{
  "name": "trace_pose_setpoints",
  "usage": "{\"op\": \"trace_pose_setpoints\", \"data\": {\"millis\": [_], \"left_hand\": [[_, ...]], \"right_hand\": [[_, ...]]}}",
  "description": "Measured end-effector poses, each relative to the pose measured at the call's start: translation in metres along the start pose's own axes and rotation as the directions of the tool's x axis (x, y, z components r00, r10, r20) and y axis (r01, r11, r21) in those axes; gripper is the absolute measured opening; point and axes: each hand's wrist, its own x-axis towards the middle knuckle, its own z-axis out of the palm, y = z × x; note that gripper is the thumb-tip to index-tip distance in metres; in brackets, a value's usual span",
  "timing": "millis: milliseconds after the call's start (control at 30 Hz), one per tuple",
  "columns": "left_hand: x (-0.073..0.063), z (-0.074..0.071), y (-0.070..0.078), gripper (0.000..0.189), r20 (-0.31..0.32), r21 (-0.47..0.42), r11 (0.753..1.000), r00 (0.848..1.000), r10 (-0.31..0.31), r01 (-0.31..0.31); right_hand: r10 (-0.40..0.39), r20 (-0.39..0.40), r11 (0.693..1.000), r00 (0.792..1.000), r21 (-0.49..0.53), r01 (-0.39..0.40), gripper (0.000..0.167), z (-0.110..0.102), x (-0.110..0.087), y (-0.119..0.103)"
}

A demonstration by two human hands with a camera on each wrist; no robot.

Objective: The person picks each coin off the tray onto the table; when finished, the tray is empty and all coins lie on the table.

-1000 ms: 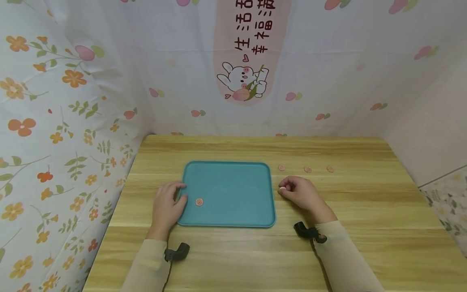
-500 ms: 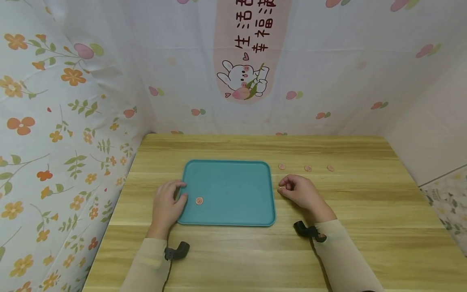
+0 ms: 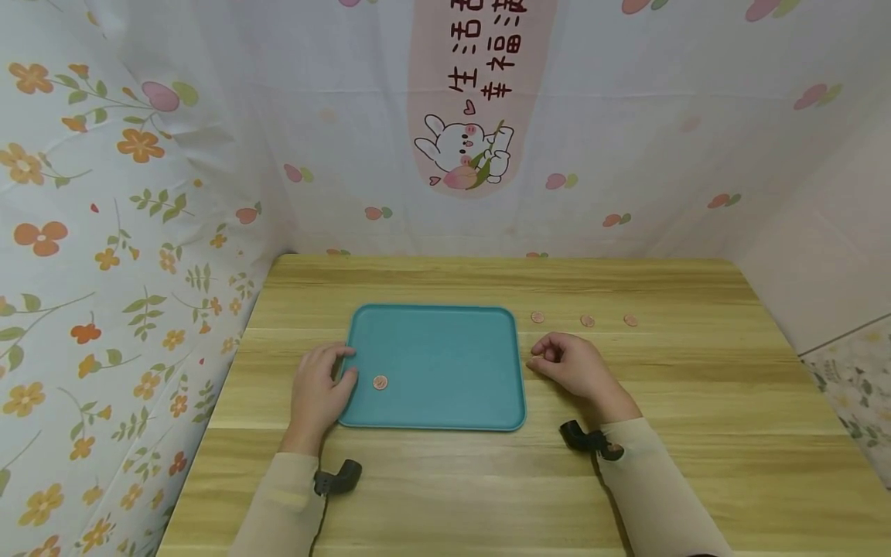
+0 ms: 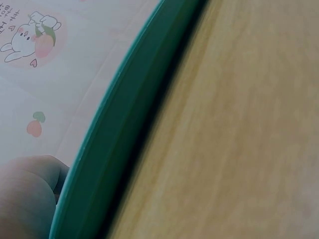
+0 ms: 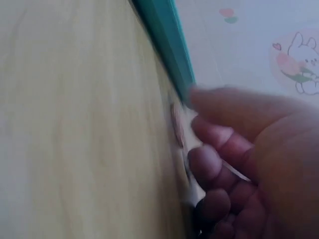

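Note:
On the wooden table lies a flat teal tray (image 3: pixel 438 348) with a raised rim. One copper-coloured coin (image 3: pixel 380 382) lies in its left part. My left hand (image 3: pixel 320 391) rests at the tray's left edge, thumb and forefinger touching the rim; the left wrist view shows part of that hand behind the tray wall (image 4: pixel 114 114). Just right of the tray, my right hand (image 3: pixel 574 367) has thumb and forefinger drawn together at a coin (image 5: pixel 177 127), mostly covered in the head view. In the right wrist view its edge shows low by the fingertips, close to the table.
Three more coins lie in a row behind my right hand: the nearest coin (image 3: pixel 537 317), a middle coin (image 3: pixel 588 321) and a far coin (image 3: pixel 629 321). A printed white cloth (image 3: pixel 348 131) hangs along the table's back edge, and a floral cloth (image 3: pixel 111 309) hangs at the left.
My right thumb has shifted slightly left, and the coin at its fingertips shows less than before. The left hand, tray and other coins have stayed in place.

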Motion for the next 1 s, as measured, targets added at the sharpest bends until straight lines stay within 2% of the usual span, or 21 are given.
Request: {"op": "trace_pose_setpoints", "data": {"millis": [200, 267, 333, 433, 533, 633, 800, 867, 1000], "left_hand": [[0.0, -0.003, -0.002, 0.026, -0.01, 0.0, 1.0, 1.0, 0.006, -0.006], [0.0, -0.004, -0.004, 0.026, -0.014, -0.001, 1.0, 1.0, 0.008, -0.008], [-0.001, -0.004, -0.005, 0.026, -0.019, -0.001, 1.0, 1.0, 0.013, -0.013], [-0.001, -0.004, -0.007, 0.026, -0.026, 0.001, 1.0, 0.999, 0.021, -0.021], [-0.001, -0.004, -0.008, 0.026, -0.022, 0.003, 1.0, 1.0, 0.022, -0.022], [-0.001, -0.003, -0.008, 0.026, -0.015, 0.002, 1.0, 1.0, 0.018, -0.018], [0.001, -0.001, -0.009, 0.027, -0.017, -0.002, 1.0, 1.0, 0.023, -0.023], [0.002, 0.0, -0.009, 0.028, -0.016, -0.002, 1.0, 0.999, 0.029, -0.029], [0.003, 0.002, -0.009, 0.027, -0.008, -0.002, 1.0, 1.0, 0.029, -0.029]], "right_hand": [[0.02, 0.038, 0.996, 0.999, 0.091, -0.023, 0.012, -0.002, 0.006, -0.002], [0.031, 0.058, 0.987, 0.998, 0.156, -0.04, 0.013, -0.002, 0.008, -0.004], [0.03, 0.071, 0.971, 0.997, 0.236, -0.046, 0.015, -0.003, 0.01, -0.008], [0.014, 0.095, 0.93, 0.995, 0.365, -0.048, 0.018, -0.003, 0.012, -0.015], [0.008, 0.099, 0.893, 0.995, 0.448, -0.052, 0.022, -0.002, 0.014, -0.027], [-0.003, 0.088, 0.887, 0.996, 0.46, -0.038, 0.026, 0.001, 0.018, -0.043], [-0.084, 0.064, 0.91, 0.994, 0.413, 0.051, 0.025, 0.013, 0.029, -0.072], [-0.12, 0.074, 0.912, 0.99, 0.401, 0.081, 0.024, 0.02, 0.034, -0.083], [-0.147, 0.133, 0.909, 0.98, 0.408, 0.081, 0.025, 0.044, 0.041, -0.104]]}}
